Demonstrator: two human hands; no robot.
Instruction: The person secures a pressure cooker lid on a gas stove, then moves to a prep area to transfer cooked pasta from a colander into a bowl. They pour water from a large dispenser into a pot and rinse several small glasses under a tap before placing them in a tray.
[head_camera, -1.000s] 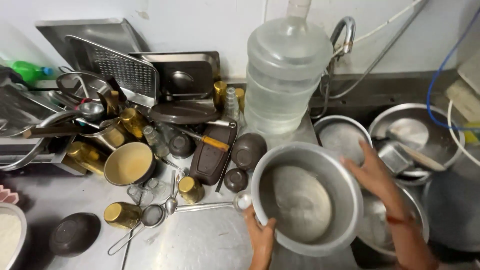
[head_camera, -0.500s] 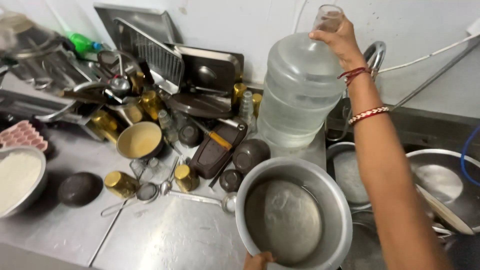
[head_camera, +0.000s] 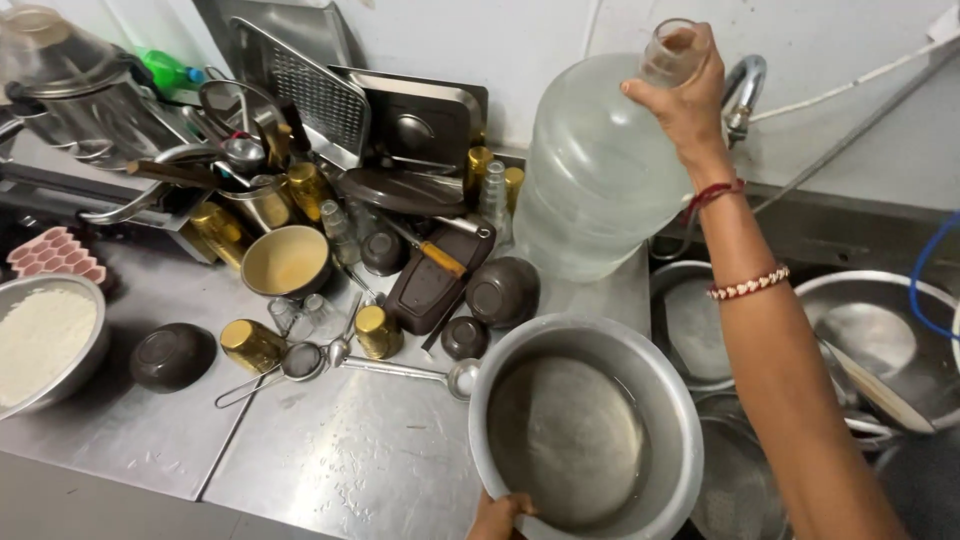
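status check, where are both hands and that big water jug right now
Right hand gripping neck of large clear plastic water jug. Left hand on near rim of big round steel bowl. Nothing between jug and bowl.

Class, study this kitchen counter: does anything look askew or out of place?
Yes. The large water jug leans off upright, gripped at its neck by the right hand. Dishes behind are heaped untidily. The left hand grips the steel bowl.

Both arms are bare, no sleeves showing anywhere. The right hand (head_camera: 685, 95) side has two things on the forearm: a thin red thread tied round the wrist, and further down a beaded bracelet, pinkish and white, I think. Only the fingertips of the left hand (head_camera: 500, 512) peek in at the bottom, with nothing on them.
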